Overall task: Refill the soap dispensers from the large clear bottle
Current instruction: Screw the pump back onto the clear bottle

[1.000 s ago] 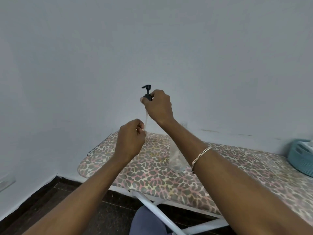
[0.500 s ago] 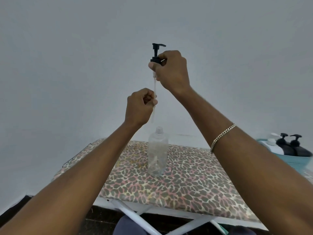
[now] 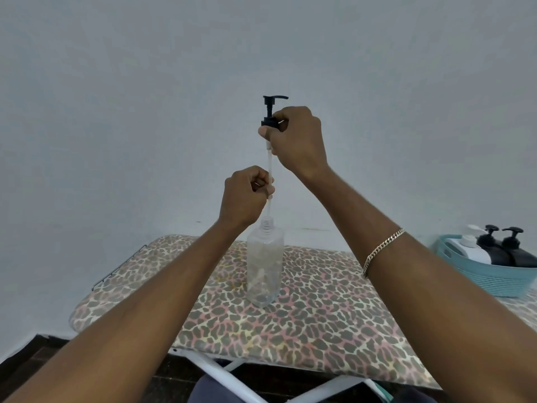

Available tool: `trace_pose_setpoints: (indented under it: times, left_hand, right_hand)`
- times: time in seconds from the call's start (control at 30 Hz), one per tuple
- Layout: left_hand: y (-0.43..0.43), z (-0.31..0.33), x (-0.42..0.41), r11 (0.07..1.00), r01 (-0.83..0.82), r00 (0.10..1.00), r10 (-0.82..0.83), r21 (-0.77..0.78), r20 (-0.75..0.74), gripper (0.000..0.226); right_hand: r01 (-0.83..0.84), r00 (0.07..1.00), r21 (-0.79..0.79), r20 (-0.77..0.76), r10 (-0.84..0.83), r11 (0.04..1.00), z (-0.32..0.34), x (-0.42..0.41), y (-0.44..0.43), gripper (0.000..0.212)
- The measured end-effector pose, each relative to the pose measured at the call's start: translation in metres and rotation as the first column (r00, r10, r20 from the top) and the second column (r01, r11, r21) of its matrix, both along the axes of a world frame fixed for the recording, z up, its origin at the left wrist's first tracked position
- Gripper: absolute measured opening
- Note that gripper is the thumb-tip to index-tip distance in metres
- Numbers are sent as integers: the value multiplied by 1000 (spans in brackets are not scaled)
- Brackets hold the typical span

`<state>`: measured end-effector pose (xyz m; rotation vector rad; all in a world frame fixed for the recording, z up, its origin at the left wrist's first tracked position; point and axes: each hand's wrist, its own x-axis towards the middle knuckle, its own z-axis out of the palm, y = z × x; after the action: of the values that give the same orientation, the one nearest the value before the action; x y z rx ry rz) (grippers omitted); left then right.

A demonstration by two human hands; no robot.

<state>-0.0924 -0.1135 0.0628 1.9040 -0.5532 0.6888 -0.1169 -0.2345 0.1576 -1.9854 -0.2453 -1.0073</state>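
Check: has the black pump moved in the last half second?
Yes. Against the standing bottle, the pump has come down; its tube tip now meets the bottle's neck.

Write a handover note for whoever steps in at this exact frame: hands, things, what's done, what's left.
Right hand grips the pump by its collar, held above the bottle.
Left hand pinches the tube, whose lower end is at the bottle's neck.
The bottle stands open and looks nearly empty on the ironing board.
The basket at right holds three more dispensers.
Done: pump unscrewed.
Left: fill, recap, then the others.
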Motion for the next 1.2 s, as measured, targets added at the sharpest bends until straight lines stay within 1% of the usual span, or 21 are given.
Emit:
trace_pose_setpoints:
  times: [0.1,0.2,0.27,0.33,0.43,0.5,0.53,0.57,0.6,0.7,0.77,0.83,1.0,1.2]
  left_hand:
    - [1,-14,1,999,6,999,-5,32,-35,13]
    - [5,-28,1,995,10,998,-4,99,-66,5]
    - [7,-39,-4,995,10,994,1,98,-113,20]
    - [9,-51,-13,996,-11,987,25,90,-157,47]
    - [10,-75,-26,990,-59,975,84,128,-208,84]
    - [10,-90,-33,983,-90,962,128,161,-243,101]
    - [10,-97,-36,981,-93,957,136,172,-258,105]
    - [9,-102,-39,980,-89,953,136,178,-270,105]
    - [9,-108,-40,980,-85,950,134,177,-283,100]
    - [8,-118,-38,982,-115,936,158,152,-314,74]
    - [6,-119,-36,981,-134,936,171,139,-307,63]
    - [0,-115,-36,987,-115,945,144,115,-294,60]
    - [-31,-98,-35,998,-15,964,31,62,-263,59]
    - [-81,-98,-38,993,112,959,-103,19,-265,55]
  right_hand:
    - [0,999,-9,-32,0,1000,-17,5,-2,26]
    - [-4,997,1,-71,4,1000,-35,8,-8,23]
    - [-17,995,17,-97,19,1000,-47,8,-12,19]
    - [-35,992,20,-118,37,999,-58,6,-16,16]
    - [-82,982,38,-166,87,996,-77,3,-17,15]
    - [-97,978,40,-184,102,995,-91,2,-17,13]
    - [-103,976,35,-191,108,994,-98,1,-17,12]
    - [-109,973,28,-203,113,994,-105,-1,-17,12]
    - [-116,970,24,-214,118,993,-110,-3,-18,14]
    - [-132,965,54,-223,140,990,-120,-8,-22,17]
    - [-141,964,81,-216,156,987,-120,-11,-28,15]
    - [-146,962,97,-219,164,985,-120,-13,-35,16]
    - [-124,964,75,-227,138,989,-119,-26,-64,24]
    - [-73,962,70,-257,89,995,-120,-46,-120,23]
